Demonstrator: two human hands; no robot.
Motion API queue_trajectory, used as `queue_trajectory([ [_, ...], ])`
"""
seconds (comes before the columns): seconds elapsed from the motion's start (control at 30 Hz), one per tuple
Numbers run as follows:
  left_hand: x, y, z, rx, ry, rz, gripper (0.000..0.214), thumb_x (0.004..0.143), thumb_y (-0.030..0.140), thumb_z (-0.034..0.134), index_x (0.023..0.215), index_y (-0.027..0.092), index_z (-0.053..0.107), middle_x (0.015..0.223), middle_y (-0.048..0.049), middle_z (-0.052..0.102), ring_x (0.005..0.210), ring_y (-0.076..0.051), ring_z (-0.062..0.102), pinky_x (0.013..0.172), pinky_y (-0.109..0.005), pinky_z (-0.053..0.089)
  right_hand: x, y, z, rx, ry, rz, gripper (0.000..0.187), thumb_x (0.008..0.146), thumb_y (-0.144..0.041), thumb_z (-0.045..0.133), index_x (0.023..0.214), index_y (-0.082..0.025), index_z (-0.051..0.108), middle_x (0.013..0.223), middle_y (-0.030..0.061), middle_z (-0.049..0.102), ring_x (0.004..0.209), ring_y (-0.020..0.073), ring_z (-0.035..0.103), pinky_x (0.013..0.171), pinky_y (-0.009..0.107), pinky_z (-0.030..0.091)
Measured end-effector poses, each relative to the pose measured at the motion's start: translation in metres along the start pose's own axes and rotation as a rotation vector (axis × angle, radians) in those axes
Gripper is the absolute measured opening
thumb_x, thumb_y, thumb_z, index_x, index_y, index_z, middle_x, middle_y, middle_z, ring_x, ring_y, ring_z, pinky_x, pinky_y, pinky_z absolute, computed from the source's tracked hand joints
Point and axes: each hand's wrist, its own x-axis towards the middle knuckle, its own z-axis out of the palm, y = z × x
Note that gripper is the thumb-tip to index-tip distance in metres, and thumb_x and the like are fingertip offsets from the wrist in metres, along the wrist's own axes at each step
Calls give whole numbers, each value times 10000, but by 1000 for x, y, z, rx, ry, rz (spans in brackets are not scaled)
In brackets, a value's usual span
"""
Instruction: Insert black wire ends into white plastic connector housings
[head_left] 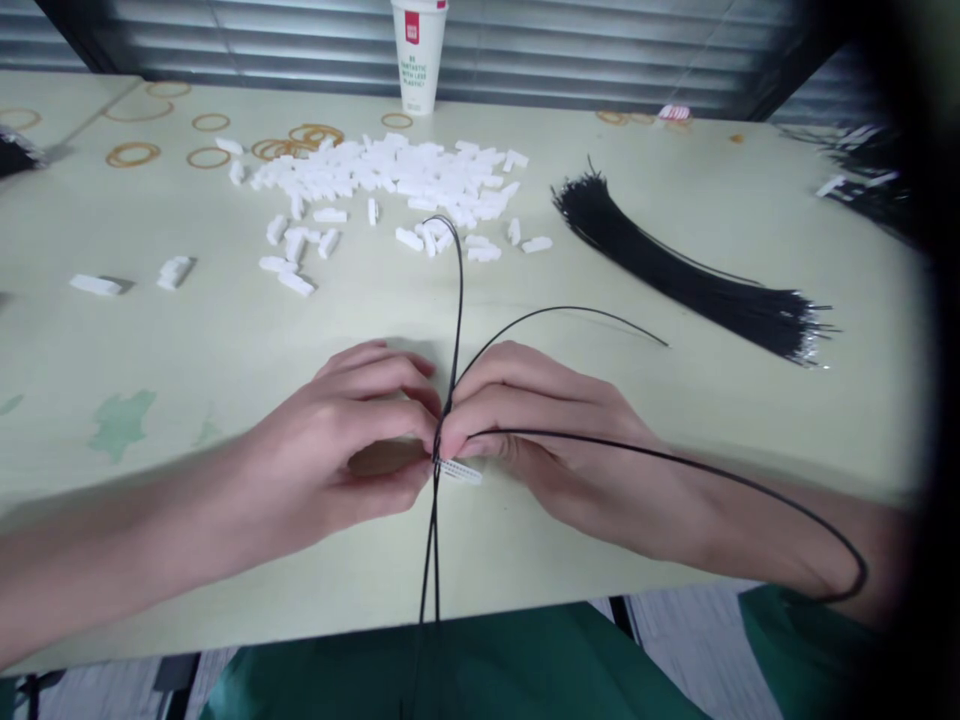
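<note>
My left hand [360, 430] and my right hand [540, 430] meet near the front of the table, both closed in a pinch. Between the fingertips is a white plastic connector [461, 472] with a row of small slots, partly hidden by my fingers. My left fingertips pinch thin black wires [434, 540] at its left end. A black wire [600, 438] is pinched in my right hand and loops back over my right wrist. Other wire ends curve up and away above my hands. Which wires sit in the connector I cannot tell.
A pile of white connectors [405, 170] lies beyond my hands, several scattered around it. To the right is a bundle of black wires [690, 275], with more wires [870, 180] behind. Rubber bands [300, 140] and a paper cup [420, 60] are at the back.
</note>
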Motion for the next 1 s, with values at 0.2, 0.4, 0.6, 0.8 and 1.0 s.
queue_trajectory([
  [0.2, 0, 0, 1, 3, 4, -2, 150, 841, 138, 484, 860, 164, 630, 880, -56, 552, 953, -183, 490, 859, -322, 415, 3, 0, 5, 24, 51, 51, 152, 881, -136, 475, 894, -129, 626, 880, 47, 573, 817, 101, 506, 749, 234, 440],
  [0.4, 1, 0, 1, -15, 16, -15, 154, 837, 152, 487, 863, 182, 636, 871, -54, 551, 955, -192, 498, 853, -321, 427, 2, -2, 4, -31, 42, 21, 144, 884, -135, 465, 883, -107, 606, 881, 49, 601, 846, 104, 525, 791, 224, 443],
  [0.6, -1, -1, 2, -22, 30, -25, 140, 839, 165, 492, 828, 181, 631, 836, -53, 524, 924, -190, 495, 822, -320, 448, 1, -9, 3, 79, 50, 239, 121, 856, -145, 510, 891, -166, 624, 851, -22, 615, 767, 54, 558, 694, 148, 451],
  [0.8, -2, -4, 4, -63, 29, -13, 142, 844, 164, 513, 910, 205, 632, 915, -41, 558, 930, -171, 497, 852, -308, 431, 5, -13, 12, 269, 163, 420, 89, 809, -136, 552, 829, -196, 615, 909, -34, 621, 802, 79, 601, 720, 176, 491],
  [1.0, -2, -6, 3, -77, 10, 12, 161, 852, 167, 517, 961, 238, 611, 1012, -27, 557, 1042, -163, 480, 975, -321, 375, 3, -12, 11, 84, 165, 376, 111, 823, -118, 521, 796, -201, 590, 861, -33, 595, 804, 80, 586, 682, 178, 469],
])
